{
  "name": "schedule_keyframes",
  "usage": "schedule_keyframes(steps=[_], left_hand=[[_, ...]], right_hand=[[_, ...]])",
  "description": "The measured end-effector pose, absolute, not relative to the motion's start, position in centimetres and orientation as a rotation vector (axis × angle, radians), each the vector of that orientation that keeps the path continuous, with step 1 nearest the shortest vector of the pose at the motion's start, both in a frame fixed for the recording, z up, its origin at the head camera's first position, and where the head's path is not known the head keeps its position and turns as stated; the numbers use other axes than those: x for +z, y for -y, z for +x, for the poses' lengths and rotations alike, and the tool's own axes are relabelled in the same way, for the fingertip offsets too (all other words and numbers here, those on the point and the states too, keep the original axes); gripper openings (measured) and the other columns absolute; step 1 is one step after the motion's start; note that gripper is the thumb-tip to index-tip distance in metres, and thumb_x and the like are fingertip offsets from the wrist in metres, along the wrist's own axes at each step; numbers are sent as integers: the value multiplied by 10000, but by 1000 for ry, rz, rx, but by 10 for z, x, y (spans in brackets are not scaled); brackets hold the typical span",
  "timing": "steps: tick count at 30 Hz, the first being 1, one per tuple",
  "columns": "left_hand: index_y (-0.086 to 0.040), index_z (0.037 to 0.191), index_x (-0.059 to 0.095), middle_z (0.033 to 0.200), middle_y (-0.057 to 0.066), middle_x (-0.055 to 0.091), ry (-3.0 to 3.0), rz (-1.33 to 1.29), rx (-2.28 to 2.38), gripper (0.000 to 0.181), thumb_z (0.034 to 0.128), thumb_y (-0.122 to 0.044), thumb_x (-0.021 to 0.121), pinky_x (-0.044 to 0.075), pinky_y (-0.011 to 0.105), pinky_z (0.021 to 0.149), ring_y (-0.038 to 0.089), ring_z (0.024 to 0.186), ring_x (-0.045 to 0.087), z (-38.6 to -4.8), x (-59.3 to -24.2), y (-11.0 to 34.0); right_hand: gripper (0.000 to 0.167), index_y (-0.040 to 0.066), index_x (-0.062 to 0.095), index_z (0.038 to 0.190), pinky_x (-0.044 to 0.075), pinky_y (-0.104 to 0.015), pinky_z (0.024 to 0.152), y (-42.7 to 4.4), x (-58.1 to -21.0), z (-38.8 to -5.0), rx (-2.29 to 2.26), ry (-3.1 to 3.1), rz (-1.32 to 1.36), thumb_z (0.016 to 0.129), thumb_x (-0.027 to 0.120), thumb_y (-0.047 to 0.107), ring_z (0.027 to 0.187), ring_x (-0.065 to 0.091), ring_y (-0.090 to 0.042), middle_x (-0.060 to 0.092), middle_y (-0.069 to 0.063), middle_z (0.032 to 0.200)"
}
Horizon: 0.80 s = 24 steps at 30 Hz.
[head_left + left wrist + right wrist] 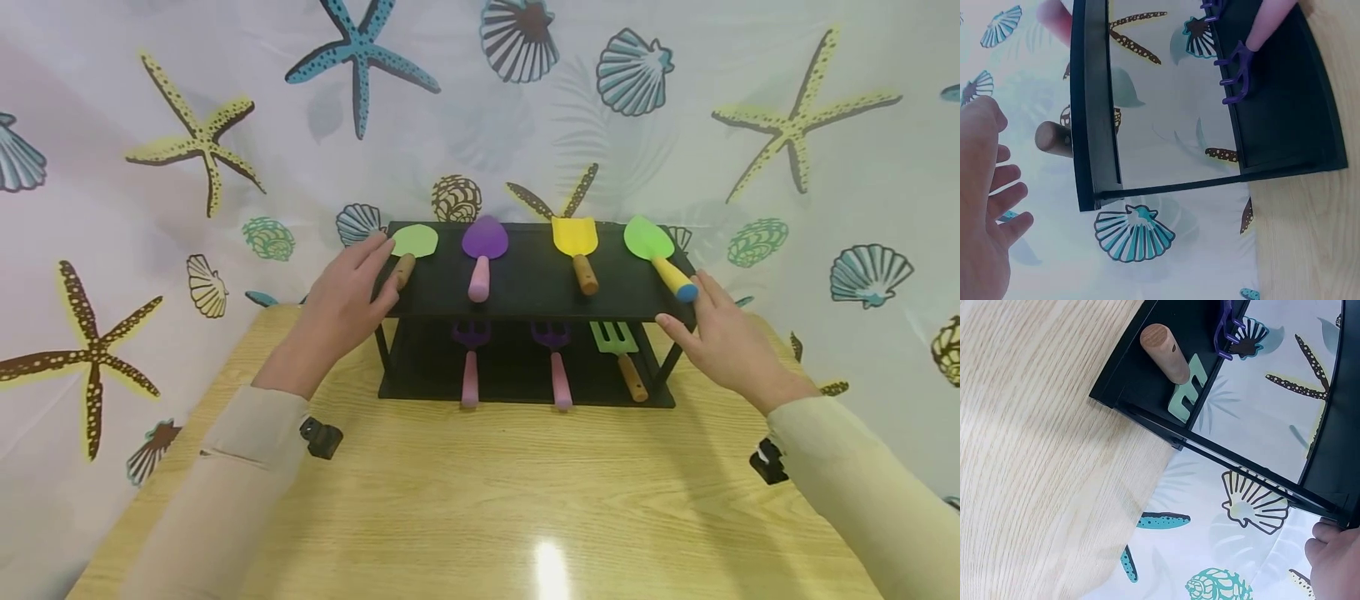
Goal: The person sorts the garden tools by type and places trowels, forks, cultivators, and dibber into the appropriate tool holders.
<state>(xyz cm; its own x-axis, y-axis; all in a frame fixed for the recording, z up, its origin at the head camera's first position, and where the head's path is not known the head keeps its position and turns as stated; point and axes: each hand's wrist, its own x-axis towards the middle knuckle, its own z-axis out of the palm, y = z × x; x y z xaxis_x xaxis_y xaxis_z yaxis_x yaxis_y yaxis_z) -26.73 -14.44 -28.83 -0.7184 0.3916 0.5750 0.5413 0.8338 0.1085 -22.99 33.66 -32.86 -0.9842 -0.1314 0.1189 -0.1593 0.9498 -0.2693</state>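
Observation:
A black two-tier rack (pixel 525 283) carries several small garden tools. My left hand (pixel 345 292) is at the rack's left end, fingers extended, beside a pale green shovel (pixel 416 241) with a wooden handle. In the left wrist view this hand (pixel 988 200) is apart from the rack, its fingers loosely spread. At the right end, my right hand (pixel 723 342) has its thumb by the shelf's front corner and its fingers near a bright green trowel (pixel 648 239) with a yellow, blue-tipped handle. The right wrist view shows the fingers (pixel 1322 540) against the shelf end; contact is partly hidden.
Between these, the top tier bears a purple trowel (pixel 484 239) and a yellow shovel (pixel 575 237). Below lie two purple hand forks (pixel 470 375) (pixel 560 379) with pink handles and a green fork (pixel 617 337). The rack stands on a wooden table (pixel 450 492) before a patterned cloth (pixel 480 125).

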Motion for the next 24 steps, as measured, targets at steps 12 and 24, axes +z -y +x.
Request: schedule_keyframes(steps=[12, 24], left_hand=[[37, 1398, 518, 1441, 206, 528, 2335, -796, -368, 501, 930, -101, 631, 469, 498, 1083, 354, 1320, 521, -224, -311, 163], [21, 1445, 463, 1481, 195, 490, 2463, -796, -412, 553, 954, -160, 640, 440, 503, 1111, 345, 1360, 486, -196, -346, 160]], right_hand=[[965, -86, -26, 1544, 188, -694, 1150, -343, -323, -230, 345, 3023, 245, 1004, 309, 641, 1472, 104, -535, -28, -310, 1628], [853, -104, 66, 1543, 229, -674, 1151, -344, -323, -207, 294, 2949, 241, 1042, 340, 530, 1446, 185, -547, 108, -362, 1593]])
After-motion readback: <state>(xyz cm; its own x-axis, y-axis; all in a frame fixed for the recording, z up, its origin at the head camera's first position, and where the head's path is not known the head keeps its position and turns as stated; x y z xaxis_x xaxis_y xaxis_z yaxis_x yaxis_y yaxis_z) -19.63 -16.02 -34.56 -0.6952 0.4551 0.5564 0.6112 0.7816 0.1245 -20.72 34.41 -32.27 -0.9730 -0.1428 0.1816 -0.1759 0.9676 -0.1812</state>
